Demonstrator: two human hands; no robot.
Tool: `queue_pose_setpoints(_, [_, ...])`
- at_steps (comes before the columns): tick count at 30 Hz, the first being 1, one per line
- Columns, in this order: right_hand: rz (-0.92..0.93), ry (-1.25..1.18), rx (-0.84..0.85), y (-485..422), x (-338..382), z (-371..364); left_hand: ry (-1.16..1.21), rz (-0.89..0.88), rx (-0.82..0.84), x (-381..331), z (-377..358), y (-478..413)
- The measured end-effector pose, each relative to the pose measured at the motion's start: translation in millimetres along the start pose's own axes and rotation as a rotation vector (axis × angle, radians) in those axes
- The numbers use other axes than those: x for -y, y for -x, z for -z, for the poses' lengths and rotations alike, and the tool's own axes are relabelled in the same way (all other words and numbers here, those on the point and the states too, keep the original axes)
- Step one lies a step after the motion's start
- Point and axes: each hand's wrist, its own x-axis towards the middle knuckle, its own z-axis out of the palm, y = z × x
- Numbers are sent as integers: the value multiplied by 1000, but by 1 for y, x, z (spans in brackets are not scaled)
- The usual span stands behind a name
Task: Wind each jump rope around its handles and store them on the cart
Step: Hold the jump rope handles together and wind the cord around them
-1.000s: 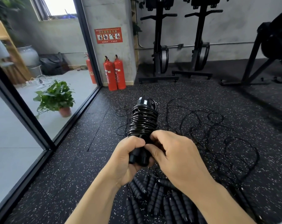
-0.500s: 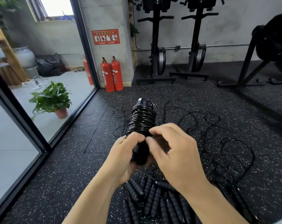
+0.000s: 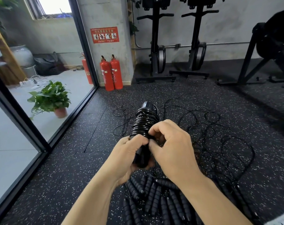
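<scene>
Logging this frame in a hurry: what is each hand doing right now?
Left hand: grips the wound jump rope by its handle ends.
Right hand: pinches the same rope at its lower coils.

Mid-frame we hold the black cord-wound jump rope bundle [image 3: 145, 122], our left hand [image 3: 128, 158] gripping its left side, our right hand [image 3: 172, 148] pinching its right. Beneath, at lower centre, the heap of black ribbed foam handles [image 3: 162, 197] lies on the black rubber floor [image 3: 73, 168]. Thin black loose cords [image 3: 208, 127] sprawl right. Two red metal fire extinguishers [image 3: 111, 73] stand upper centre; a green potted plant [image 3: 52, 98] sits left.
</scene>
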Motion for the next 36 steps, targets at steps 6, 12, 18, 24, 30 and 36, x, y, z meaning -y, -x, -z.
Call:
queue_pose_setpoints(6, [46, -90, 114, 1, -1, 6, 33, 4, -21, 5, 6, 0])
queue_pose_setpoints(12, [75, -69, 153, 3, -3, 9, 70, 20, -37, 3, 3, 3])
queue_pose_setpoints(18, [165, 23, 16, 7, 1, 1, 68, 0, -45, 1, -1, 1])
queue_pose_setpoints(24, [194, 63, -10, 11, 1, -2, 67, -12, -44, 0, -1, 3])
queue_pose_setpoints(30, [96, -103, 19, 8, -2, 5, 34, -15, -46, 3, 3, 1])
queue_pose_setpoints(36, [130, 148, 168, 3, -7, 7, -111, -30, -51, 7, 2, 0])
